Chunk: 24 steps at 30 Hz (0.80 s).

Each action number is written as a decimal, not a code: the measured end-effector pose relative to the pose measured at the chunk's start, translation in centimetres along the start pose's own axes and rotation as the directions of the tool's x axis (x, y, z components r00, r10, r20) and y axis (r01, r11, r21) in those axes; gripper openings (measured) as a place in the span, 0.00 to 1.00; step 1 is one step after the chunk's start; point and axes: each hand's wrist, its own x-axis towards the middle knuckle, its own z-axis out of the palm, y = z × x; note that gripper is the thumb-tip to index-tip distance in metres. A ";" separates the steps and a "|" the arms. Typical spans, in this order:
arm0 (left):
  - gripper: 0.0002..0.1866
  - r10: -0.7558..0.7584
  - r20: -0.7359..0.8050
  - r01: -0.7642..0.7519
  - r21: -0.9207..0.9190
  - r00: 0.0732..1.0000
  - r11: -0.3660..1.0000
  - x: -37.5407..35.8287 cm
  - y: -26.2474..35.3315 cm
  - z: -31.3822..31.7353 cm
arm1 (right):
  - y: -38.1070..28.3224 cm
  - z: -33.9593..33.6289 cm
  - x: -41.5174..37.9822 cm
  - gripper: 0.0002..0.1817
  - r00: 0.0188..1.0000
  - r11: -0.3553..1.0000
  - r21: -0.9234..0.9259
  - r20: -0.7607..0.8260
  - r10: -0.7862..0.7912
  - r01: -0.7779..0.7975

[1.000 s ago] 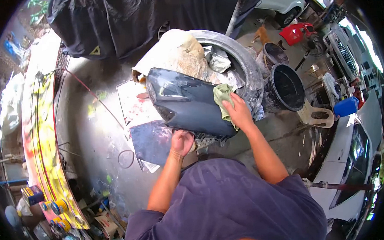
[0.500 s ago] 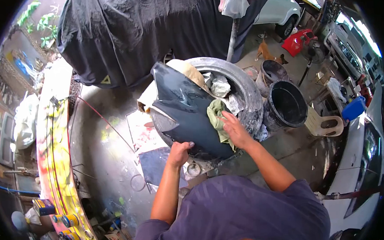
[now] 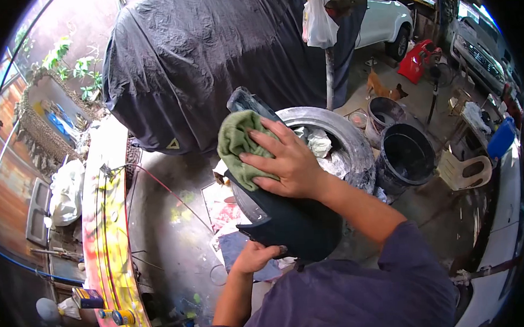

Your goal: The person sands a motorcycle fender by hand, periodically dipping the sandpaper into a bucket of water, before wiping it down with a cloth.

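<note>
"Rag and right hand: how are you seeing them from there?"

"I'm watching remotely, from above. The fingers are bending over the green rag, spread slightly apart, and clasping it over the upper half of the panel."

"What is the left hand doing?"

"It is pinching the panel's near edge. The thumb is lying on the outer face; the rest of that hand's grip is hiding behind, so I cannot tell how it is set."

"And the panel, where am I finding it?"

"It is tilting just in front of the shirt, under the right hand, and covering part of the tyre. I cannot tell whether those two are touching."

"Anything around it?"

"Pale wads are lying inside the tyre. A black bucket is sitting just beside it, with a chair to the bucket's right. Farther back, a dog is standing near a smaller bucket."
</note>
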 end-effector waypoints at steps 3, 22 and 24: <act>0.17 -0.026 0.022 0.025 0.019 0.999 0.999 -0.8 0.5 0.4 | 0.1 0.7 3.5 0.24 0.996 0.998 -0.038 -0.075 -0.056 0.054; 0.29 0.322 -0.090 -0.333 -0.343 0.942 0.878 -4.1 -5.0 -3.6 | 11.6 2.9 18.2 0.23 0.851 0.894 0.114 -0.275 0.447 -0.432; 0.30 0.326 -0.113 -0.345 -0.354 0.939 0.869 -4.5 -4.9 -3.9 | 9.2 0.0 17.6 0.23 0.861 0.896 0.246 -0.272 0.430 -0.370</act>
